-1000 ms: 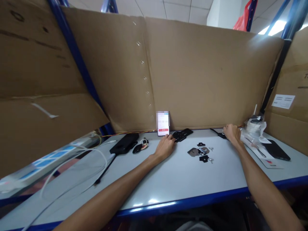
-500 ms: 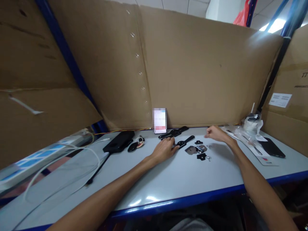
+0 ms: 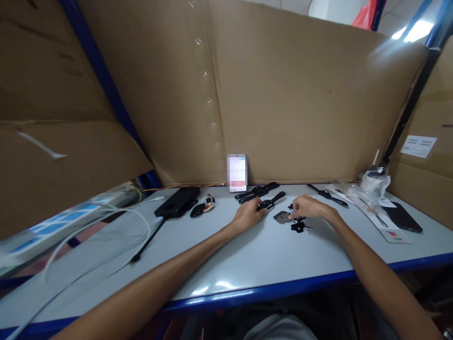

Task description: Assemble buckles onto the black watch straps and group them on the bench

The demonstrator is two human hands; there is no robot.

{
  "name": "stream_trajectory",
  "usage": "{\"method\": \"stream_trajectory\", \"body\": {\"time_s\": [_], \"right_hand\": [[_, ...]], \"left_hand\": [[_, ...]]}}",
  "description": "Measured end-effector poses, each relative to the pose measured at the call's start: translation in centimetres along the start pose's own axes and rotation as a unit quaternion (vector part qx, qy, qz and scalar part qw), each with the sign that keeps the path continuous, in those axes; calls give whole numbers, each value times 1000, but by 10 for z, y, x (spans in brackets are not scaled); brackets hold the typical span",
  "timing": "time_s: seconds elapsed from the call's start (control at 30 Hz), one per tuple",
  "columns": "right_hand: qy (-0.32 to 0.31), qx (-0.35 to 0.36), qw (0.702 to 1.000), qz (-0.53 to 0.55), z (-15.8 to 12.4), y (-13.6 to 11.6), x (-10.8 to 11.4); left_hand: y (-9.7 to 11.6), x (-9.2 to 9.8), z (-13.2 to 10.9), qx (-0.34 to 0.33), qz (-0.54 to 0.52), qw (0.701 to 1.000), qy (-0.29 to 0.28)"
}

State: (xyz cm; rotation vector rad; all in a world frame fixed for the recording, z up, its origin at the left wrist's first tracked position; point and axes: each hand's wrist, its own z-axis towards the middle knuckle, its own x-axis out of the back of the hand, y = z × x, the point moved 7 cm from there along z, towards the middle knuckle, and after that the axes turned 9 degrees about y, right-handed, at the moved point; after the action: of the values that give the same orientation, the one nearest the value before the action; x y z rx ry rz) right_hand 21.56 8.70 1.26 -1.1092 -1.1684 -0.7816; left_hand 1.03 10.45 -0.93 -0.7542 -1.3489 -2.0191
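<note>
My left hand [image 3: 250, 215] rests on the grey table [image 3: 247, 264] with its fingertips pinched on a black strap-shaped part [image 3: 272, 201]. A second black strap part [image 3: 257, 191] lies just behind it. My right hand [image 3: 307, 207] is curled over a cluster of small pieces: a grey metal plate [image 3: 282, 217], a black bracket [image 3: 297, 227] and small screws. Its fingertips close on a small piece there; what exactly it grips is hidden.
A phone [image 3: 237, 172] leans upright against the cardboard wall [image 3: 283, 104]. A black pouch [image 3: 179, 202] and key fob [image 3: 201, 208] lie left. White cables [image 3: 106, 241] trail at left. Plastic bags with a bottle [image 3: 371, 182], a black tool [image 3: 327, 193] and a dark phone [image 3: 403, 217] lie right.
My right hand came back from the far right of the table to the small parts in the middle. My left hand pulled a black strap part slightly toward me.
</note>
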Motion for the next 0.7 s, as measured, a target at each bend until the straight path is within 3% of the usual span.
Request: {"method": "stream_trajectory", "body": {"time_s": [0.07, 0.17, 0.23, 0.47, 0.7], "right_hand": [[4, -5, 1000, -16, 0, 2, 3], [81, -13, 993, -82, -4, -1, 17], [127, -10, 986, -111, -8, -12, 23], [100, 27, 987, -122, -16, -55, -2], [84, -9, 995, 47, 2, -33, -13]], "left_hand": [[-6, -1, 1, 65, -140, 988, -9], [-8, -6, -5, 140, -348, 926, -41], [-4, -7, -11, 159, -422, 891, -55], [8, -11, -21, 160, -463, 869, -65], [12, -8, -22, 168, -491, 853, -64]]}}
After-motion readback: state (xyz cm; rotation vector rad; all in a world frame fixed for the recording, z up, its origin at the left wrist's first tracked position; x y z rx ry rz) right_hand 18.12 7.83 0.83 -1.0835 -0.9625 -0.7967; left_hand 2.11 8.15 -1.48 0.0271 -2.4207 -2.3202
